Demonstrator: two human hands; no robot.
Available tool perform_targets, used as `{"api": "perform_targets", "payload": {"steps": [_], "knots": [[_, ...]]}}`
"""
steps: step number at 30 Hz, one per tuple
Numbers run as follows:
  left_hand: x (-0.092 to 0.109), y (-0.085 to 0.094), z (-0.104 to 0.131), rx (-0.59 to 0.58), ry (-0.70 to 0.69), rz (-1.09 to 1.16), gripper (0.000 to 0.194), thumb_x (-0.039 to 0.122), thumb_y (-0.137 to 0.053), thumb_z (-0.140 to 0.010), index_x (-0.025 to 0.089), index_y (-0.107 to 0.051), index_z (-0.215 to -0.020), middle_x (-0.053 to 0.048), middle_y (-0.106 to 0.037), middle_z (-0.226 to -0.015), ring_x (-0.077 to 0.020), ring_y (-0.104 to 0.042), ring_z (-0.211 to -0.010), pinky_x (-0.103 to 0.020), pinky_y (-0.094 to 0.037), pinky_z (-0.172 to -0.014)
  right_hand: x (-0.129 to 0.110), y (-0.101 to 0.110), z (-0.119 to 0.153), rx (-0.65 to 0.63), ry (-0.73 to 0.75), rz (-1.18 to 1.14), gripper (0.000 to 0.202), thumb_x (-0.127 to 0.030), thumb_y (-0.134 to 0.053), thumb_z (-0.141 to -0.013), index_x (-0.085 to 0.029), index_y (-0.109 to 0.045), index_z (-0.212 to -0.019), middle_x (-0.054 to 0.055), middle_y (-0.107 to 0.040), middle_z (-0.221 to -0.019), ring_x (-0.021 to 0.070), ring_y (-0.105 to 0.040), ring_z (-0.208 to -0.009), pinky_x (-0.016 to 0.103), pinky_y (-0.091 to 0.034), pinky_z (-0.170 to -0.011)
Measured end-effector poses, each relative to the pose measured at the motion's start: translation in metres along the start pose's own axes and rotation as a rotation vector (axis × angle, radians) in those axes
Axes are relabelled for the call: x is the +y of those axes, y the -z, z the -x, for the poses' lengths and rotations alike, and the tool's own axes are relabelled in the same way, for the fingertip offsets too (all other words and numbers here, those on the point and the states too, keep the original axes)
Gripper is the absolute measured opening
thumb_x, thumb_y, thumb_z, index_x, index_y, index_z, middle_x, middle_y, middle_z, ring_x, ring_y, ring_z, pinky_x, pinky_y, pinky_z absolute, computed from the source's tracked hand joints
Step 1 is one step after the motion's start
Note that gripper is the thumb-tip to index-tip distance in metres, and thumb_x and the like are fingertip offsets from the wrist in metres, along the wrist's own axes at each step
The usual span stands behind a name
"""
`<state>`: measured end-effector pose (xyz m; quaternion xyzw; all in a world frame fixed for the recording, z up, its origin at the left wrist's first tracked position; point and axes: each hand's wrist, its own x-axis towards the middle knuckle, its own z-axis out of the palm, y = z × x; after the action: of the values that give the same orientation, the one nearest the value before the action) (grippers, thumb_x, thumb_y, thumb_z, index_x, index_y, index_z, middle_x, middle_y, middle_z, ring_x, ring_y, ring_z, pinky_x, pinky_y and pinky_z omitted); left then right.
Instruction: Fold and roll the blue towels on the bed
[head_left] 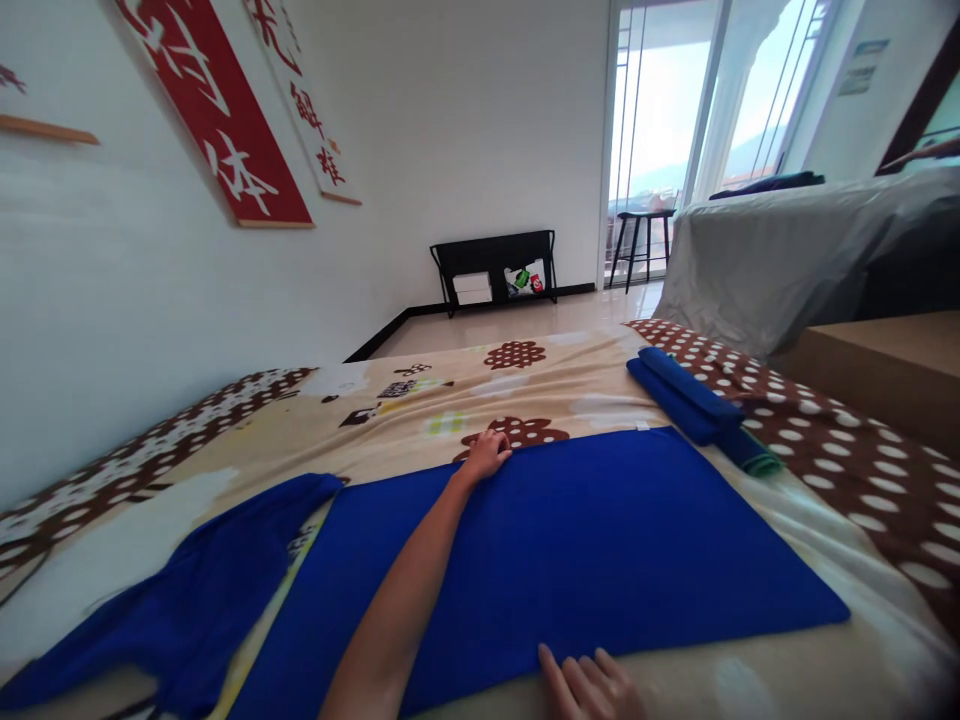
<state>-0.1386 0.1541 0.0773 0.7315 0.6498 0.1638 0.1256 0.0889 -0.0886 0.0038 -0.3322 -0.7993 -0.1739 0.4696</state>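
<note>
A flat blue cloth [600, 540], roughly rectangular, lies spread on the patterned blanket [525, 385]. Stretched across it, my left arm ends in my left hand [487, 455], whose bent fingers are closed at the cloth's far edge; the fingertips are partly hidden. My right hand [589, 685] is at the near edge, fingers apart, with one fingertip touching the cloth and the palm cut off by the frame. A small white tag [642, 427] shows on the far edge. Left of the cloth lies a crumpled blue piece of fabric [225, 560].
A folded blue bundle [686, 395] with a green end lies at the far right of the blanket. Beyond are a plastic-covered table [780, 240], a brown box-like surface [892, 350], a black rack [491, 255] and a stool [645, 235]. Another person's arm [926, 152] shows at the right edge.
</note>
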Motion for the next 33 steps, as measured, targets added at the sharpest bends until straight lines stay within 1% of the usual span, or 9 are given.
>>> {"api": "perform_targets", "payload": {"steps": [3,6,11,14,19,21,26,29,33], "knots": [[0.004,0.013,0.001,0.022,-0.01,0.139,0.033,0.037,-0.061,-0.091,0.016,-0.059,-0.117,-0.008,-0.061,-0.119,-0.0217,-0.061,-0.104,-0.044,-0.053,-0.089,0.002,0.011,-0.019,0.036,0.013,-0.068,0.04,0.001,-0.033,-0.088,-0.015,-0.069,-0.094,-0.003,-0.055,-0.048,0.0104,-0.052,-0.038,0.026,-0.039,-0.045],[0.008,0.044,0.006,0.078,-0.029,0.328,0.031,0.038,-0.06,-0.092,0.015,-0.06,-0.113,-0.007,-0.063,-0.112,-0.0193,-0.063,-0.095,-0.04,-0.055,-0.083,0.013,0.036,-0.044,0.11,0.005,-0.234,0.029,-0.004,-0.04,-0.092,-0.013,-0.067,-0.097,-0.005,-0.056,-0.049,0.0077,-0.053,-0.038,0.022,-0.04,-0.045],[0.015,0.138,0.037,0.292,-0.091,0.698,0.03,0.043,-0.061,-0.089,0.014,-0.061,-0.1,-0.002,-0.064,-0.09,-0.0145,-0.062,-0.078,-0.033,-0.054,-0.074,0.059,0.1,-0.101,0.183,-0.294,-0.353,0.015,-0.02,-0.058,-0.09,-0.023,-0.07,-0.099,-0.002,-0.075,-0.077,0.0105,-0.067,-0.057,0.018,-0.051,-0.054],[0.032,0.197,0.071,0.411,-0.156,0.891,0.032,0.045,-0.071,-0.079,0.017,-0.061,-0.093,0.001,-0.062,-0.08,-0.0121,-0.061,-0.075,-0.029,-0.051,-0.074,0.103,0.136,-0.151,0.211,-0.569,-0.522,0.013,-0.025,-0.067,-0.083,-0.025,-0.073,-0.095,-0.005,-0.072,-0.07,0.009,-0.064,-0.053,0.015,-0.047,-0.045],[0.07,0.261,0.131,0.515,-0.198,1.039,0.038,0.03,-0.081,-0.07,0.019,-0.066,-0.103,0.002,-0.065,-0.078,-0.0089,-0.059,-0.071,-0.022,-0.046,-0.069,0.157,0.167,-0.242,0.254,-0.724,-1.069,0.02,-0.031,-0.058,-0.088,-0.015,-0.07,-0.09,0.003,-0.071,-0.08,0.0111,-0.068,-0.071,0.026,-0.055,-0.066],[0.083,0.276,0.15,0.543,-0.186,1.036,0.041,0.027,-0.082,-0.07,0.015,-0.068,-0.107,-0.001,-0.068,-0.079,-0.0097,-0.059,-0.072,-0.023,-0.045,-0.067,0.167,0.172,-0.268,0.249,-0.687,-1.148,0.021,-0.03,-0.062,-0.088,-0.011,-0.069,-0.092,0.005,-0.07,-0.081,0.0115,-0.067,-0.075,0.031,-0.055,-0.073],[0.093,0.299,0.174,0.693,-0.145,0.808,0.04,0.027,-0.083,-0.068,0.012,-0.072,-0.103,-0.001,-0.069,-0.077,-0.0092,-0.056,-0.069,-0.024,-0.043,-0.065,0.188,0.172,-0.3,0.224,-0.594,-0.985,0.03,-0.022,-0.078,-0.077,-0.008,-0.069,-0.102,0.004,-0.071,-0.081,0.0116,-0.067,-0.076,0.038,-0.054,-0.085],[0.082,0.298,0.166,0.743,-0.101,0.56,0.041,0.035,-0.082,-0.069,0.012,-0.072,-0.102,-0.001,-0.069,-0.075,-0.0097,-0.054,-0.064,-0.027,-0.044,-0.065,0.205,0.152,-0.305,0.081,-0.625,-0.967,0.03,-0.022,-0.076,-0.08,-0.008,-0.069,-0.106,0.007,-0.073,-0.088,0.0122,-0.068,-0.078,0.038,-0.056,-0.088],[0.056,0.278,0.129,0.715,-0.113,0.402,0.035,0.04,-0.078,-0.069,0.011,-0.072,-0.088,-0.002,-0.069,-0.074,-0.0128,-0.057,-0.066,-0.03,-0.045,-0.068,0.227,0.103,-0.306,-0.021,-0.676,-0.904,0.016,-0.019,-0.072,-0.083,-0.009,-0.071,-0.095,0.008,-0.074,-0.083,0.0132,-0.069,-0.074,0.034,-0.059,-0.082]]}}
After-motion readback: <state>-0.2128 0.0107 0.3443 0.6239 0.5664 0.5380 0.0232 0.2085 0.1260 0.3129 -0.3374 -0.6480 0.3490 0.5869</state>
